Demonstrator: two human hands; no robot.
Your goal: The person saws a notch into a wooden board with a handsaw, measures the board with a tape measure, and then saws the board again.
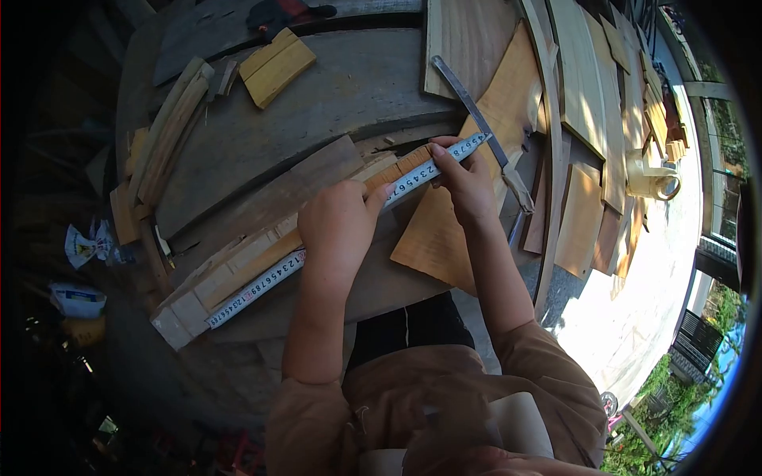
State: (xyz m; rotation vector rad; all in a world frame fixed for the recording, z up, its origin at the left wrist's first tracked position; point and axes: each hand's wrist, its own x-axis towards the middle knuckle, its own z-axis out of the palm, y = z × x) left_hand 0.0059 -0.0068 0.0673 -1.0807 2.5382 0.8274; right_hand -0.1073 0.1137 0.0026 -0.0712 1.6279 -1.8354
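Note:
A white measuring tape [266, 279] lies stretched along a long narrow wooden strip [262, 258] on the workbench. Around the middle of the strip, my left hand [341, 214] is closed, with its thumb pressed on the tape. Further up to the right, my right hand [462, 178] pinches the tape near its upper end. A thin dark metal bar [470, 103] crosses the tape's upper end at an angle. Beneath my right hand, a light brown board [432, 242] extends out at an angle.
A yellowish wood block [278, 67] and curved wooden pieces [171, 131] lie at the upper left. Several boards [583, 95] overlap at the right, beside a roll of tape [668, 186]. Plastic bags [79, 300] are at the far left.

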